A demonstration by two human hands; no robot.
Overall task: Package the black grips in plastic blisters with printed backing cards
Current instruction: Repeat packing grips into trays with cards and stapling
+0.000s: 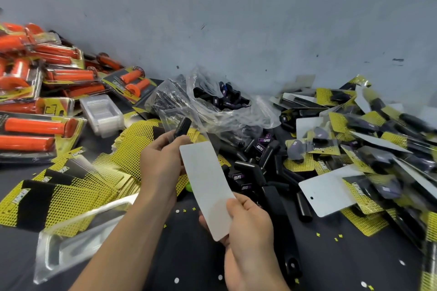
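Both hands hold up a backing card (208, 186), its blank white side facing me, in the middle of the view. My left hand (163, 158) pinches the card's upper end together with a black grip (182, 126) and the clear blister around it. My right hand (248, 222) grips the card's lower end. Loose black grips (257, 160) lie heaped just right of the card. Yellow and black printed cards (71, 186) spread out on the left.
Packed orange grips (40, 92) pile up at the far left beside a stack of clear blisters (101, 113). A plastic bag (220, 101) of black grips sits against the grey wall. Finished black packs (369, 144) are heaped on the right. An empty blister (78, 238) lies near left.
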